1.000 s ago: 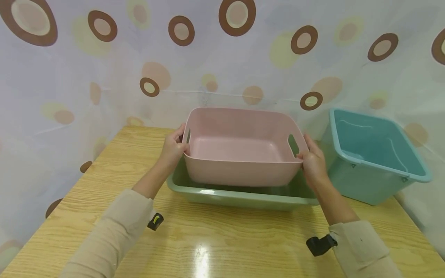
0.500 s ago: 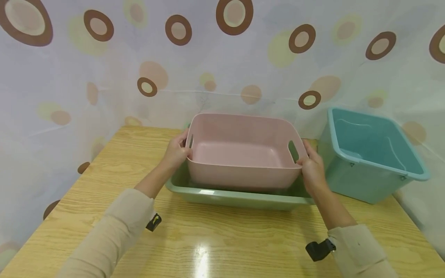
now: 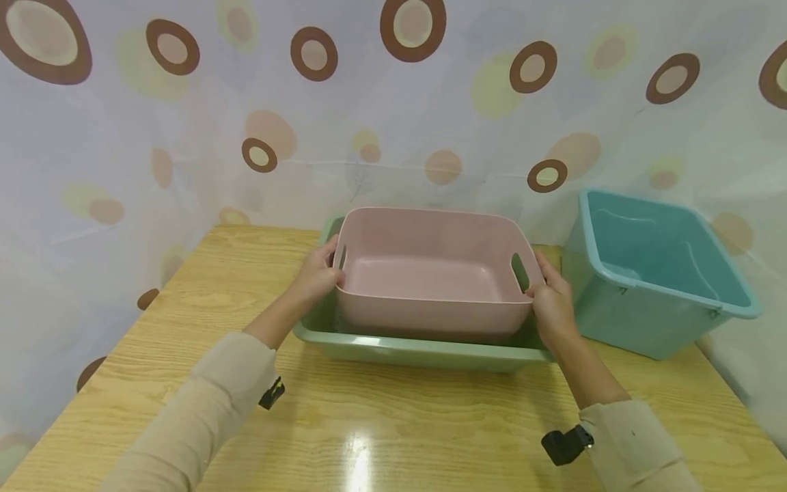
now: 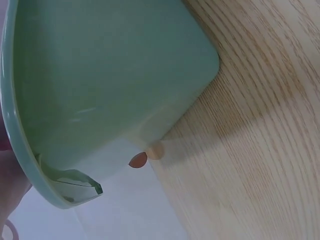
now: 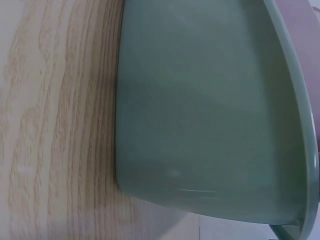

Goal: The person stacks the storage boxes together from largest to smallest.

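A pink plastic bin (image 3: 430, 318) with oval handle holes sits partly inside a larger green basin (image 3: 418, 352). My left hand (image 3: 313, 279) grips the bin's left end at its handle hole, thumb on the near side of the rim. At the right end my right hand (image 3: 552, 301) holds the other handle, thumb at the rim and fingers behind the wall. Both wrist views are mostly filled by the outer wall of the green basin (image 4: 115, 75). Whether the pink bin's bottom touches the basin floor is hidden.
A blue-green bin (image 3: 652, 321) stands on the wooden table (image 3: 369, 424) to the right, close to my right hand. Behind everything hangs a pale cloth (image 3: 369, 102) with brown rings and dots. The green basin rests near the table's back edge.
Between both hands, the pink bin has come down lower into the green basin, and its left end has shifted slightly right. The blue-green bin stays put.
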### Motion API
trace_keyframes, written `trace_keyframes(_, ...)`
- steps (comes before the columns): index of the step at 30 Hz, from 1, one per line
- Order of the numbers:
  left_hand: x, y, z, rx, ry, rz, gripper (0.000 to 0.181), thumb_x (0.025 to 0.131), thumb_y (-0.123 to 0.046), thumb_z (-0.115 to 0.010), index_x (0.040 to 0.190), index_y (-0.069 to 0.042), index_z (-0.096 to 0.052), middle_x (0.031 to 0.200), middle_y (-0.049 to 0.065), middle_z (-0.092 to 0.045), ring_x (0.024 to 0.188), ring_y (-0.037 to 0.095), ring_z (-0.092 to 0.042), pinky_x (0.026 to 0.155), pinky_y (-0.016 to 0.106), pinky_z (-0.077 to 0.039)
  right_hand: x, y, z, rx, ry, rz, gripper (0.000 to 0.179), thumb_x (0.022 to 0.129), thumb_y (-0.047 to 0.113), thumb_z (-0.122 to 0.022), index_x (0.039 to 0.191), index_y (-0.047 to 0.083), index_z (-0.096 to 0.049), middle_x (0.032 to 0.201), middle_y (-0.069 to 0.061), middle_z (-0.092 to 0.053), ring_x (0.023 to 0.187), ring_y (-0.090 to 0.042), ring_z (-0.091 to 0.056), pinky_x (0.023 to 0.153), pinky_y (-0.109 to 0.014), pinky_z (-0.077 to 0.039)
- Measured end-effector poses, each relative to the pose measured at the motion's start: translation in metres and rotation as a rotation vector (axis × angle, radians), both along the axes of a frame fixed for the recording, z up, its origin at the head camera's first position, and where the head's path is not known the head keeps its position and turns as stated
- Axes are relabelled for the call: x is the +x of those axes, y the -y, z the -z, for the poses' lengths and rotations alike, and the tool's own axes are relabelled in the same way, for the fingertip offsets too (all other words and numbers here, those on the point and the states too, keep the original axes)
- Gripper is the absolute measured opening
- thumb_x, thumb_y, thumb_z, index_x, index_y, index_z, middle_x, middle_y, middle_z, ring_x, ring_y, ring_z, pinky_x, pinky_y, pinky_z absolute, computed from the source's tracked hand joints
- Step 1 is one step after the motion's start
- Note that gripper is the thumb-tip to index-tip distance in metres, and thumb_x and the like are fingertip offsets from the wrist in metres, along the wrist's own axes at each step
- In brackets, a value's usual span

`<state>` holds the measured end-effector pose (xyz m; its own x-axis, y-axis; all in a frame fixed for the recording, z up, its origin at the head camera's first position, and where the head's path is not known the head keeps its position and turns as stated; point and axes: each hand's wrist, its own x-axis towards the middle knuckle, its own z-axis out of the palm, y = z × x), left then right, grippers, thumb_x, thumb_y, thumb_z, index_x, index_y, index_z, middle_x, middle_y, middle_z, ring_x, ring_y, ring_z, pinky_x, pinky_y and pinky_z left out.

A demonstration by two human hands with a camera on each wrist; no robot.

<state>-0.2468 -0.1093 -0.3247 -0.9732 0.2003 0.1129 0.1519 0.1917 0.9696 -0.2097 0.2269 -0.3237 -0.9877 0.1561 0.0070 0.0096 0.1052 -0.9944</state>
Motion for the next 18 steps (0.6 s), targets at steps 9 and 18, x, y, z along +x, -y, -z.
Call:
trace_keyframes(9, 0.0021, 0.0035, 0.0019, -0.095, -0.01, 0.013, 0.079, 0.064, 0.015, -0.041, 0.141, 0.007, -0.029, 0.128, 0.032, -0.047, 0.107, 0.039, -0.049, 0.083, 0.033, -0.049, -0.002, 0.0033, 0.004, 0.005, 0.047, 0.031, 0.075, 0.079, -0.012, -0.027, 0.149, 0.008, -0.007, 0.157, -0.003, -0.004, 0.143, -0.018, -0.005, 0.118, -0.036, -0.011)
trace_keyframes(18, 0.0017, 0.0014, 0.0021, -0.174, 0.015, 0.032, 0.077, 0.066, 0.013, -0.043, 0.142, 0.005, -0.028, 0.129, 0.03, -0.046, 0.109, 0.038, -0.047, 0.088, 0.039, -0.047, 0.0003, 0.0017, 0.0058, 0.04, 0.07, 0.043, 0.076, 0.079, -0.013, -0.027, 0.148, 0.008, -0.007, 0.157, -0.005, -0.004, 0.143, -0.018, -0.004, 0.118, -0.036, -0.011)
